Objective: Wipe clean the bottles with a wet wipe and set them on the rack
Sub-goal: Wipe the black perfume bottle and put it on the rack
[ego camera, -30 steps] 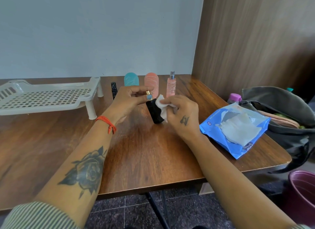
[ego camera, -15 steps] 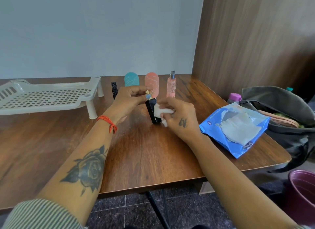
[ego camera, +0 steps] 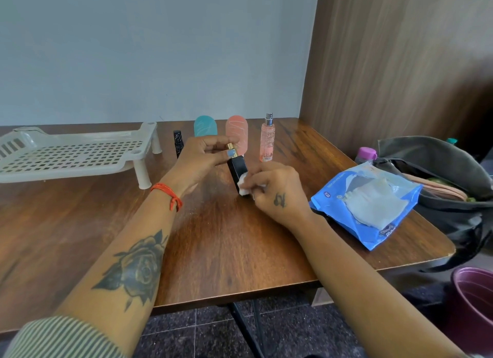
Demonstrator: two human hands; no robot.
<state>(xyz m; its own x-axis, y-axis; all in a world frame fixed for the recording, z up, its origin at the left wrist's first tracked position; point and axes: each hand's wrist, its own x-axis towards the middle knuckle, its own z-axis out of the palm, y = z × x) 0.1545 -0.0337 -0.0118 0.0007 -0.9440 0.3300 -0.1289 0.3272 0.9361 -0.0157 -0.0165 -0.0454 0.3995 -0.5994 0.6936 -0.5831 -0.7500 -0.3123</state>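
My left hand (ego camera: pixel 198 157) pinches the gold top of a small black bottle (ego camera: pixel 237 167), which stands tilted on the wooden table (ego camera: pixel 213 251). A crumpled white wet wipe (ego camera: pixel 244 185) is pressed against the bottle's lower side by my right hand (ego camera: pixel 277 191). Behind them stand a teal bottle (ego camera: pixel 205 125), a salmon bottle (ego camera: pixel 237 133), a slim pink spray bottle (ego camera: pixel 267 139) and a thin black tube (ego camera: pixel 177 141). At the far left the white perforated rack (ego camera: pixel 74 152) holds nothing.
A blue wet-wipe pack (ego camera: pixel 365 205) lies open at the right, a sheet sticking out. Beyond the table's right edge are a dark bag (ego camera: pixel 437 171), a purple-capped bottle (ego camera: pixel 366 155) and a maroon bin (ego camera: pixel 472 304). A wooden panel walls the right side.
My right hand has slid the wipe down the black bottle, from near its top to its lower part. The left hand still holds the bottle's top.
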